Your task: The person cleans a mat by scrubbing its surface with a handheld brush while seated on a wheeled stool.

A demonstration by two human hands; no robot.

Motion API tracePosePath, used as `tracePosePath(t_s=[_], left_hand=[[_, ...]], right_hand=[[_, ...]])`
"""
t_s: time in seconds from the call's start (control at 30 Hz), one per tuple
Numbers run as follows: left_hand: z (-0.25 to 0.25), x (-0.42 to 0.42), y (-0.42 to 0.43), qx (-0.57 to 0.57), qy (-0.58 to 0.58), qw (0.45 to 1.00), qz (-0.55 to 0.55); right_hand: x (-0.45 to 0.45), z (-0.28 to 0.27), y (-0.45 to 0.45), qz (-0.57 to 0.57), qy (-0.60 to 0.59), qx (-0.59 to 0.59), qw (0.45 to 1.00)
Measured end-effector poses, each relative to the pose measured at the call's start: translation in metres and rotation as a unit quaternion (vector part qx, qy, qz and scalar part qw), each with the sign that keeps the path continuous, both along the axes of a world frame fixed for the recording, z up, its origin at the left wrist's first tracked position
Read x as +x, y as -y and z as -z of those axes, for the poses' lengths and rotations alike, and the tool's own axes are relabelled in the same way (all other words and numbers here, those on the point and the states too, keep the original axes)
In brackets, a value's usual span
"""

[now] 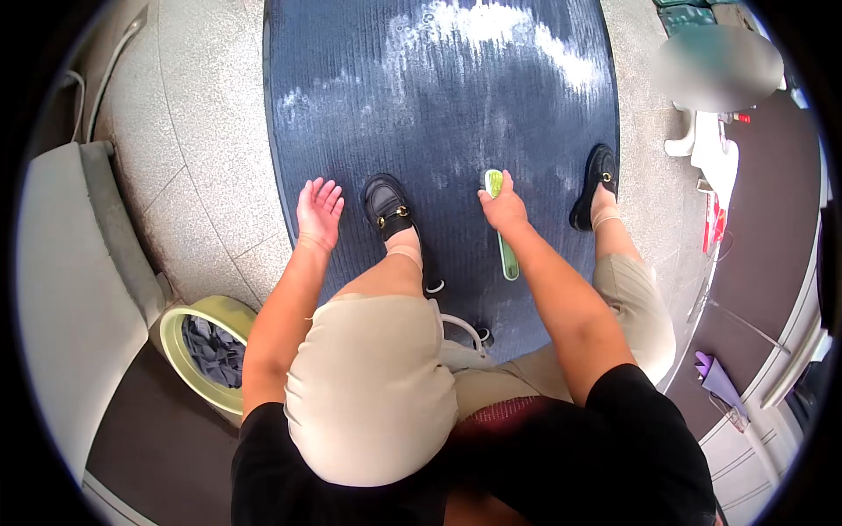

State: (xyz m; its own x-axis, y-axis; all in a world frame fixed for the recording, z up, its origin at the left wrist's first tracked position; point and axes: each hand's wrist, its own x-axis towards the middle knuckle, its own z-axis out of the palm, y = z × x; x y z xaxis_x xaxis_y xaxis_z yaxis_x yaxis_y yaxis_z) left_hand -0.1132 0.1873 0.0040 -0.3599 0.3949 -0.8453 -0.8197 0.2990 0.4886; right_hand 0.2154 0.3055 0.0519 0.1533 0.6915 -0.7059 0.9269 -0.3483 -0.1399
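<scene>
My right hand point(505, 205) grips a long green brush-like tool point(509, 261) with a pale edge. Its upper end pokes out past my fingers, and its underside is hidden. The tool is above or against a dark blue ribbed mat point(430, 140); I cannot tell whether it touches. A white patch, foam or powder, point(491, 31) spreads across the mat's far part. Left of my black shoe point(386, 206), my left hand point(318, 213) has its fingers spread with nothing in them, near the mat's left edge.
A yellow-green basin point(171, 337) with dark cloth inside stands at lower left, beside a grey padded seat point(79, 289). My other shoe point(596, 188) is on the mat's right edge. Small casters point(484, 336) show beneath me. A purple wrapped item point(721, 383) lies far right.
</scene>
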Motion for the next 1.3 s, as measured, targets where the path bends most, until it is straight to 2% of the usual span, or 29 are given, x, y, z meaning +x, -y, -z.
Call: tracePosePath(t_s=[0.07, 0.13, 0.17, 0.2, 0.27, 0.3, 0.37, 0.4, 0.5, 0.57, 0.6, 0.63, 0.67, 0.77, 0.83, 0.87, 0.9, 1.0, 1.07, 1.17, 1.2, 1.3], left_hand=[[0.014, 0.002, 0.042, -0.037, -0.003, 0.999, 0.018], [-0.011, -0.005, 0.063, -0.044, -0.022, 0.998, 0.038], [-0.002, -0.009, 0.086, -0.067, -0.023, 0.996, 0.056], [0.022, -0.004, 0.117, -0.037, -0.086, 0.994, 0.049], [0.069, 0.005, 0.174, 0.005, -0.193, 0.981, 0.035], [0.071, 0.008, 0.198, 0.016, -0.211, 0.977, 0.035], [0.075, 0.015, 0.239, -0.006, -0.196, 0.98, 0.041], [0.073, 0.013, 0.252, 0.0, -0.184, 0.982, 0.042], [0.079, -0.004, 0.3, -0.003, -0.13, 0.988, 0.086], [0.085, -0.018, 0.327, -0.001, -0.109, 0.989, 0.1], [0.087, -0.024, 0.336, -0.005, -0.105, 0.989, 0.103], [0.082, -0.024, 0.342, -0.019, -0.096, 0.989, 0.11], [0.076, -0.025, 0.341, -0.034, -0.091, 0.989, 0.108], [0.061, -0.031, 0.333, -0.081, -0.089, 0.989, 0.087], [0.056, -0.04, 0.32, -0.107, -0.092, 0.988, 0.066], [0.056, -0.045, 0.313, -0.119, -0.095, 0.987, 0.05], [0.055, -0.052, 0.304, -0.129, -0.1, 0.986, 0.033], [0.043, -0.077, 0.272, -0.149, -0.128, 0.98, -0.024], [0.029, -0.1, 0.238, -0.129, -0.161, 0.977, -0.058], [-0.011, -0.122, 0.146, -0.04, -0.192, 0.977, -0.089], [-0.033, -0.123, 0.103, -0.001, -0.193, 0.977, -0.091], [-0.036, -0.136, 0.009, 0.067, -0.178, 0.982, -0.021]], right_hand=[[-0.004, -0.01, 0.017, 0.025, -0.015, -0.011, 1.0], [-0.007, -0.026, 0.067, 0.046, -0.063, 0.033, 0.996], [-0.008, -0.029, 0.085, 0.051, -0.069, 0.045, 0.995], [-0.014, -0.042, 0.109, 0.075, -0.063, 0.052, 0.994], [-0.007, -0.03, 0.127, 0.093, -0.054, 0.053, 0.993], [-0.004, -0.024, 0.143, 0.126, -0.056, 0.095, 0.986], [0.012, 0.0, 0.145, 0.13, -0.043, 0.171, 0.976], [0.005, -0.026, 0.127, 0.159, -0.074, 0.209, 0.962], [-0.005, -0.037, 0.103, 0.164, -0.072, 0.239, 0.954], [-0.02, -0.052, 0.085, 0.162, -0.102, 0.25, 0.949], [-0.034, -0.084, 0.08, 0.166, -0.135, 0.185, 0.959], [-0.047, -0.114, 0.08, 0.167, -0.167, 0.175, 0.956], [-0.057, -0.13, 0.081, 0.171, -0.198, 0.163, 0.951], [-0.073, -0.128, 0.076, 0.118, -0.208, 0.126, 0.963], [-0.081, -0.11, 0.074, 0.092, -0.197, 0.095, 0.972], [-0.082, -0.081, 0.075, 0.084, -0.189, 0.101, 0.973], [-0.086, -0.083, 0.073, 0.085, -0.176, 0.043, 0.98], [-0.093, -0.048, 0.08, 0.076, -0.138, -0.014, 0.987], [-0.098, -0.027, 0.087, 0.051, -0.099, -0.027, 0.993], [-0.095, 0.016, 0.106, -0.002, -0.078, 0.06, 0.995], [-0.093, 0.022, 0.113, -0.004, -0.072, 0.043, 0.997], [-0.086, 0.023, 0.118, -0.099, -0.017, -0.003, 0.995]])
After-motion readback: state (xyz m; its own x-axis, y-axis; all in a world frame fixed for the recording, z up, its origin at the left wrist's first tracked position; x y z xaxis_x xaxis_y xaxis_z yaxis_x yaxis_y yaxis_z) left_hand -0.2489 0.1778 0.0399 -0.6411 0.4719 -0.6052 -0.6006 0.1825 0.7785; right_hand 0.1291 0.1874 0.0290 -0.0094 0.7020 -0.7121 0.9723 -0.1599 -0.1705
